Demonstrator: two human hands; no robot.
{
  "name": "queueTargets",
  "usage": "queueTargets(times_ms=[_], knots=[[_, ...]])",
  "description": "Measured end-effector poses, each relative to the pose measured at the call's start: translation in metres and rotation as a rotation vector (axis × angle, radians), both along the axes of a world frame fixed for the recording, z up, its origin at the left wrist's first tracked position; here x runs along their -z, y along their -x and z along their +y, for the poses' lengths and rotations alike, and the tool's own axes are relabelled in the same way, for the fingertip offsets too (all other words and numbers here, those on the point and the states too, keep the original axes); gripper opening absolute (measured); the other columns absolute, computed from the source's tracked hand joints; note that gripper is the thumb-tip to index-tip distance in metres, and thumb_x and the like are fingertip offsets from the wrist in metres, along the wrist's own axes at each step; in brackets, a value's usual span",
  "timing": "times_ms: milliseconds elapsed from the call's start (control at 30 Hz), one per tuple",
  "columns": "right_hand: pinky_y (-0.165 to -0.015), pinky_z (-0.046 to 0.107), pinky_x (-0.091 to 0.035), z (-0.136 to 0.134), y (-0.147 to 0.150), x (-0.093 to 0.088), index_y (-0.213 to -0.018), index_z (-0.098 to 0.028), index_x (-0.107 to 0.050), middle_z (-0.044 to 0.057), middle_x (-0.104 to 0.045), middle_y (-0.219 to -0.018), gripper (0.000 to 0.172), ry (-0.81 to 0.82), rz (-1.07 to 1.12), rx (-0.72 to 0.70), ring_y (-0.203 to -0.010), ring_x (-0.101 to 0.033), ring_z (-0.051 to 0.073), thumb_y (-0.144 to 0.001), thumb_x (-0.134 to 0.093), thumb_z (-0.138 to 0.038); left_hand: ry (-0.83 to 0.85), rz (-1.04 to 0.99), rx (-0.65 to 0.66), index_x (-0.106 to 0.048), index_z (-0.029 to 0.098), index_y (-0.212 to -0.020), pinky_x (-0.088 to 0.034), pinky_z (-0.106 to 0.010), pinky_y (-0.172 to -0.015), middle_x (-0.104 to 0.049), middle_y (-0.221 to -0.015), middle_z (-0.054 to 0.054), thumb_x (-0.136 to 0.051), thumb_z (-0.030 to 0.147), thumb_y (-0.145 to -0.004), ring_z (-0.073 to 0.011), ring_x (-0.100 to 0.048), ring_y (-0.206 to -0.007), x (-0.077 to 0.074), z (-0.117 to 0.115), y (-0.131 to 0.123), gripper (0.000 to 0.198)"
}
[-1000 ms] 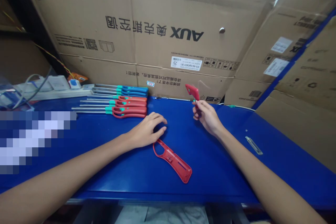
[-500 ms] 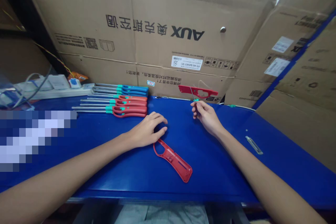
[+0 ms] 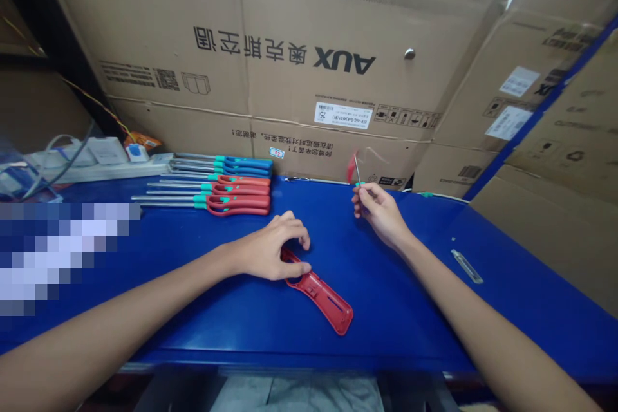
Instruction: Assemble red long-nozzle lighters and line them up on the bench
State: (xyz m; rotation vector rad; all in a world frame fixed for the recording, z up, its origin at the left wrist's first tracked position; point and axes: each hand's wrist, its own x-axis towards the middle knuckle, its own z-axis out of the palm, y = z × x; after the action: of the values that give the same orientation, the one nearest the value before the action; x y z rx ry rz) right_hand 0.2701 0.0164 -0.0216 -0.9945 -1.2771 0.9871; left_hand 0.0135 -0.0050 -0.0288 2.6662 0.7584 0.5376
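Currently: left hand (image 3: 268, 249) curled narrow over red lighter shell (image 3: 322, 295), grip unclear | right hand (image 3: 379, 214) pinching metal rod (image 3: 357, 169)

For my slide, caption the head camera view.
Right hand holds up a red lighter part; left hand touches a red lighter casing on a blue table.

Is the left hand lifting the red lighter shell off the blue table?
No, the left hand sits over one end of the red lighter shell, lying flat on the blue table.
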Motion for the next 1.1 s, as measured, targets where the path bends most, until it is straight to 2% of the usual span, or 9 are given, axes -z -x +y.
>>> queueTargets(times_ms=[100,233,400,500,600,767,867,967,1100], knots=[[-0.048,0.024,-0.037,0.0007,0.0001,-0.0007,-0.078,-0.02,-0.059,-0.002,-0.054,-0.07,0.042,-0.002,-0.018,0.028,-0.057,-0.045,0.009,-0.066,-0.072,-0.058,0.008,0.045,0.006,-0.059,0.02,-0.08,-0.038,-0.04,-0.093,-0.061,-0.086,-0.002,-0.063,0.038,-0.08,-0.0197,-0.052,-0.087,0.0013,0.0005,-0.0014,0.018],[-0.045,0.022,-0.032,0.0011,0.001,-0.0006,-0.083,-0.021,-0.056,-0.005,-0.052,-0.064,0.043,0.045,0.039,0.052,-0.053,-0.043,0.008,-0.062,-0.078,-0.051,-0.011,-0.002,-0.099,-0.056,0.019,-0.074,-0.04,-0.033,-0.077,-0.059,-0.074,-0.001,-0.058,0.037,-0.084,-0.018,-0.05,-0.078,0.0056,0.006,-0.004,0.021],[-0.046,0.022,-0.034,0.0004,0.0023,0.0006,-0.08,-0.023,-0.048,-0.008,-0.053,-0.057,0.05,0.02,0.063,0.032,-0.048,-0.043,0.008,-0.055,-0.084,-0.044,-0.023,0.013,-0.177,-0.056,0.018,-0.073,-0.036,-0.03,-0.07,-0.056,-0.068,0.0,-0.054,0.039,-0.088,-0.0165,-0.05,-0.073,0.0078,0.0092,-0.0045,0.026],[-0.05,0.024,-0.039,-0.0002,0.0022,0.0005,-0.081,-0.022,-0.052,-0.003,-0.061,-0.067,0.047,0.016,0.029,0.018,-0.057,-0.051,0.01,-0.058,-0.081,-0.051,-0.031,0.006,-0.147,-0.059,0.018,-0.077,-0.036,-0.029,-0.07,-0.057,-0.069,0.0,-0.052,0.037,-0.09,-0.0156,-0.051,-0.072,0.0074,0.0065,-0.0051,0.024],[-0.052,0.024,-0.041,-0.0009,0.0023,-0.0006,-0.083,-0.02,-0.06,-0.001,-0.061,-0.073,0.045,-0.003,0.004,0.019,-0.061,-0.052,0.011,-0.063,-0.074,-0.057,-0.021,-0.012,-0.113,-0.062,0.018,-0.084,-0.038,-0.029,-0.071,-0.058,-0.071,0.001,-0.052,0.034,-0.091,-0.0152,-0.053,-0.073,0.0066,0.0034,-0.0057,0.02],[-0.045,0.022,-0.034,-0.0016,0.0044,-0.0039,-0.074,-0.018,-0.059,-0.004,-0.049,-0.061,0.046,0.059,0.083,0.03,-0.051,-0.041,0.007,-0.062,-0.073,-0.06,0.003,-0.032,-0.128,-0.062,0.019,-0.095,-0.04,-0.03,-0.073,-0.059,-0.074,0.0,-0.05,0.037,-0.092,-0.0158,-0.055,-0.074,0.0052,0.0021,-0.0046,0.021],[-0.043,0.02,-0.029,-0.001,0.0048,-0.0043,-0.076,-0.019,-0.055,-0.008,-0.046,-0.056,0.045,0.084,0.117,0.082,-0.047,-0.037,0.006,-0.056,-0.081,-0.05,-0.005,-0.027,-0.135,-0.062,0.019,-0.095,-0.04,-0.031,-0.075,-0.06,-0.075,0.0,-0.049,0.038,-0.093,-0.0161,-0.056,-0.074,0.0051,0.0027,-0.0039,0.023],[-0.043,0.02,-0.029,0.001,0.0037,-0.0022,-0.078,-0.021,-0.05,-0.01,-0.045,-0.052,0.051,0.075,0.12,0.124,-0.045,-0.037,0.006,-0.05,-0.085,-0.046,-0.021,-0.026,-0.137,-0.062,0.019,-0.093,-0.041,-0.031,-0.074,-0.06,-0.074,0.0,-0.048,0.037,-0.093,-0.0162,-0.056,-0.074,0.0055,0.0029,-0.0038,0.022],[-0.043,0.02,-0.032,0.0029,0.0015,0.0,-0.076,-0.021,-0.051,-0.007,-0.051,-0.053,0.049,0.074,0.094,0.118,-0.047,-0.042,0.008,-0.054,-0.08,-0.054,-0.025,-0.019,-0.145,-0.063,0.019,-0.093,-0.04,-0.032,-0.075,-0.06,-0.075,0.0,-0.048,0.036,-0.092,-0.0169,-0.056,-0.076,0.0048,0.0025,-0.0043,0.022]])
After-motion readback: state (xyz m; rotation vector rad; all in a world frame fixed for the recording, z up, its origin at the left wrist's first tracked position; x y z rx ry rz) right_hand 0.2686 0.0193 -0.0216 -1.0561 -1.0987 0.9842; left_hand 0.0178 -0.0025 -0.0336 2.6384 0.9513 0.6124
